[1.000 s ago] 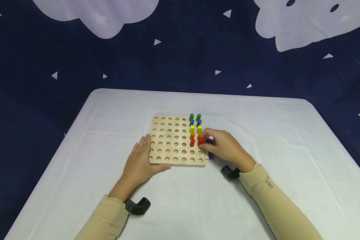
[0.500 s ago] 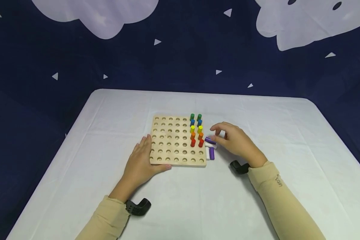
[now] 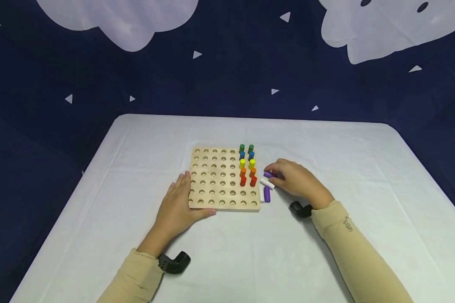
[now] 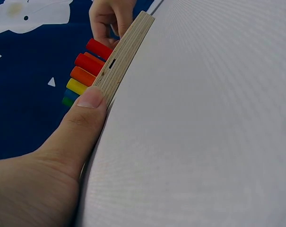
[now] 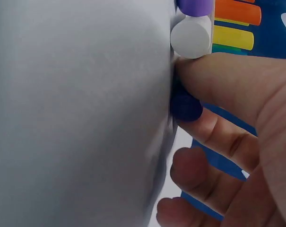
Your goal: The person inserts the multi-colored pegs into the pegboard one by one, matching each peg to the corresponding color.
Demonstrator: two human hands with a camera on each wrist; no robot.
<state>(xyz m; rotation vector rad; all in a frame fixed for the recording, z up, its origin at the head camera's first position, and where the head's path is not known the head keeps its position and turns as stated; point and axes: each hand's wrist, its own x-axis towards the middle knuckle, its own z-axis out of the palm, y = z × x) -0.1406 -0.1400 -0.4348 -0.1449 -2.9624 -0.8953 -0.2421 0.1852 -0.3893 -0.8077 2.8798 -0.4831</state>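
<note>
A wooden pegboard (image 3: 216, 179) lies on the white table. Its two right columns hold green, blue, yellow, orange and red pegs (image 3: 253, 181). My left hand (image 3: 177, 203) lies flat against the board's left front corner, thumb (image 4: 86, 113) along the board edge (image 4: 126, 52). My right hand (image 3: 293, 180) is just right of the board, and its thumb and forefinger pinch a loose purple peg (image 3: 268, 174) (image 5: 185, 105) lying on the cloth. A white peg (image 3: 266, 182) (image 5: 191, 35) and another purple peg (image 3: 267, 194) lie beside it.
The white tablecloth (image 3: 326, 147) stretches around the board on all sides, ending at a dark blue backdrop with white clouds (image 3: 117, 21). Black wrist mounts (image 3: 174, 261) (image 3: 299, 209) sit behind each hand. Most holes of the board are unfilled.
My right hand let go of the red peg now standing in the board, lifted off to the right, then came down onto the loose purple peg. The left hand stayed put.
</note>
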